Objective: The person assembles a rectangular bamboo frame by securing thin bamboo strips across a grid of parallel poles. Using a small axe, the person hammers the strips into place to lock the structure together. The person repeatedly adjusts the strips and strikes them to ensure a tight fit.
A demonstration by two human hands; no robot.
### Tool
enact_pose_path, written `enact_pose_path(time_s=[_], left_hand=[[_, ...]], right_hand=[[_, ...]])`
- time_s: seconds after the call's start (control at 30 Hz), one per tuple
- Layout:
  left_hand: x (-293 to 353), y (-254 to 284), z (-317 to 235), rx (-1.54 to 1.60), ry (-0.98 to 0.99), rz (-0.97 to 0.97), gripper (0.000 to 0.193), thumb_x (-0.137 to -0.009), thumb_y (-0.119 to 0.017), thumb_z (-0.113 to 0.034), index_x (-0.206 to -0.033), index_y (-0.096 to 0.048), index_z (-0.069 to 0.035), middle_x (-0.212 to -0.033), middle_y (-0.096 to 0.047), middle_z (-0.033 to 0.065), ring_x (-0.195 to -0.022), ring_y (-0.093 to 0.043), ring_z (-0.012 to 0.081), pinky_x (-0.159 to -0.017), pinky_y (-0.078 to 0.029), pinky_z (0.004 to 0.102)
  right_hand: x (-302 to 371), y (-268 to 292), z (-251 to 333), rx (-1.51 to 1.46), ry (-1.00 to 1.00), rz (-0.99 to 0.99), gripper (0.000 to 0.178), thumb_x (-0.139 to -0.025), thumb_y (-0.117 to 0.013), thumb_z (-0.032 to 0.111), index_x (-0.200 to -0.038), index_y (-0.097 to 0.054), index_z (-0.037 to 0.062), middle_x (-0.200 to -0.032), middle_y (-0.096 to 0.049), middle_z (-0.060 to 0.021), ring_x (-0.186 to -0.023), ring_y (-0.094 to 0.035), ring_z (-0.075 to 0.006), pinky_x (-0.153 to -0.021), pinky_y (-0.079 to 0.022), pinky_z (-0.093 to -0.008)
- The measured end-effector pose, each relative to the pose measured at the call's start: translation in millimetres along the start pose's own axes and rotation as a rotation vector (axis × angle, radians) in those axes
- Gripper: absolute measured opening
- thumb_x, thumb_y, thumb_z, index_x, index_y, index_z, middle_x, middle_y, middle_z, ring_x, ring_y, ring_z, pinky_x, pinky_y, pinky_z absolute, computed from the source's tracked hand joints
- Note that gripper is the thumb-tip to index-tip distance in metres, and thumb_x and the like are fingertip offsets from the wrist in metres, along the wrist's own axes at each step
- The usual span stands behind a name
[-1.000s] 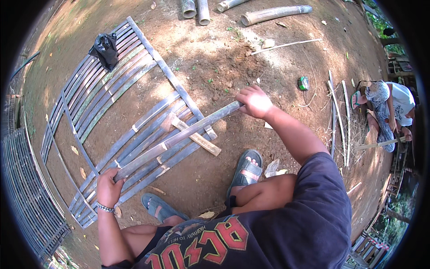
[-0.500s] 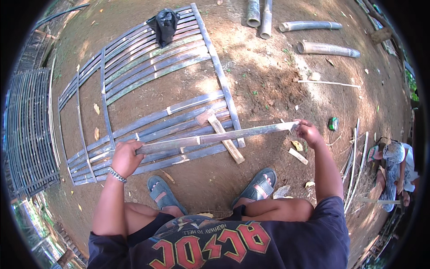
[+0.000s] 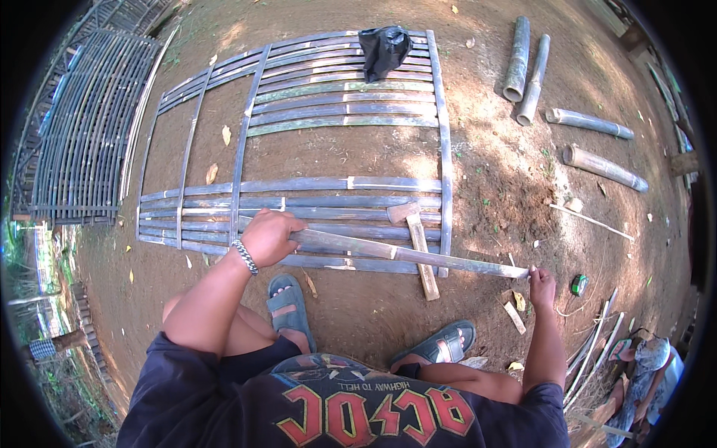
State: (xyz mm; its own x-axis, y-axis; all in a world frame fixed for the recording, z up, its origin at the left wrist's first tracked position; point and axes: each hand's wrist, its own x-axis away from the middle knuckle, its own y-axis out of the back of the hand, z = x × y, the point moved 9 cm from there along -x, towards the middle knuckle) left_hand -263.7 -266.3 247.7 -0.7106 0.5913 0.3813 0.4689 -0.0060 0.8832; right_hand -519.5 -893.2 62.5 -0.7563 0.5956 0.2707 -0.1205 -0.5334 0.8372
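A long split bamboo slat spans the space between my hands, its right end nearer to me than its left. Closed round its left end is my left hand, with a chain bracelet at the wrist. The right end is pinched in the fingers of my right hand. Beneath the slat lies a frame of bamboo strips on the ground, several strips across its uprights. A hatchet with a wooden handle rests over the near strips, partly crossed by the held slat.
A black plastic bag lies on the frame's far side. Several bamboo poles are at far right. A green tape measure and thin strips lie nearer. Another person sits at lower right. A slatted bamboo panel stands left.
The slat has swung: its left end is farther from me and its right end nearer. Both hands keep hold of it. The whole view has turned, shifting the ground things.
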Motion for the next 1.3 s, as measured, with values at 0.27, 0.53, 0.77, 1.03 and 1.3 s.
enact_pose_path(time_s=[0.27,0.53,0.77,1.03,1.3], left_hand=[[18.9,5.0,26.5,-0.055,0.113,0.015,0.035,-0.075,-0.080,-0.016,-0.109,-0.077,-0.008,-0.103,-0.075,0.0143,-0.101,-0.070,0.0356,-0.090,-0.053,0.0461],[29.1,0.0,22.1,0.028,0.111,0.005,0.038,-0.077,-0.079,-0.018,-0.114,-0.076,-0.010,-0.111,-0.075,0.0138,-0.106,-0.069,0.0355,-0.096,-0.050,0.0468],[27.0,4.4,-3.8,0.080,0.050,0.075,0.038,-0.079,-0.078,-0.018,-0.116,-0.075,-0.010,-0.110,-0.074,0.0151,-0.107,-0.069,0.0356,-0.095,-0.051,0.0471],[42.3,2.7,25.3,0.123,0.077,0.042,0.037,-0.082,-0.079,-0.021,-0.116,-0.074,-0.009,-0.108,-0.074,0.0165,-0.104,-0.068,0.0375,-0.095,-0.051,0.0472],[80.5,63.9,44.5,0.276,0.110,0.154,0.028,-0.087,-0.078,-0.022,-0.111,-0.076,-0.006,-0.097,-0.075,0.0147,-0.092,-0.072,0.0324,-0.083,-0.054,0.0416]], right_hand=[[4.5,52.7,-147.4,0.566,-0.197,-0.082,0.032,-0.099,-0.061,0.031,-0.102,-0.076,0.0023,-0.102,-0.074,-0.0234,-0.098,-0.071,-0.0405,-0.086,-0.055,-0.0469],[-4.0,35.7,53.2,0.484,0.251,-0.318,0.056,-0.091,-0.075,0.022,-0.144,-0.058,0.0145,-0.148,-0.054,-0.0169,-0.132,-0.055,-0.0405,-0.110,-0.048,-0.0495],[89.3,-49.3,339.0,0.141,0.911,0.275,0.076,-0.078,-0.087,0.041,-0.142,-0.057,0.0125,-0.125,-0.064,-0.0161,-0.119,-0.059,-0.0354,-0.104,-0.047,-0.0505],[131.2,-71.3,369.5,0.019,1.134,0.359,0.050,-0.080,-0.085,0.032,-0.124,-0.071,0.0142,-0.095,-0.068,-0.0131,-0.085,-0.067,-0.0360,-0.079,-0.055,-0.0459],[120.9,-69.0,349.5,-0.069,1.024,0.382,0.043,-0.081,-0.082,0.013,-0.123,-0.071,0.0101,-0.092,-0.064,-0.0136,-0.085,-0.065,-0.0347,-0.074,-0.054,-0.0427]])
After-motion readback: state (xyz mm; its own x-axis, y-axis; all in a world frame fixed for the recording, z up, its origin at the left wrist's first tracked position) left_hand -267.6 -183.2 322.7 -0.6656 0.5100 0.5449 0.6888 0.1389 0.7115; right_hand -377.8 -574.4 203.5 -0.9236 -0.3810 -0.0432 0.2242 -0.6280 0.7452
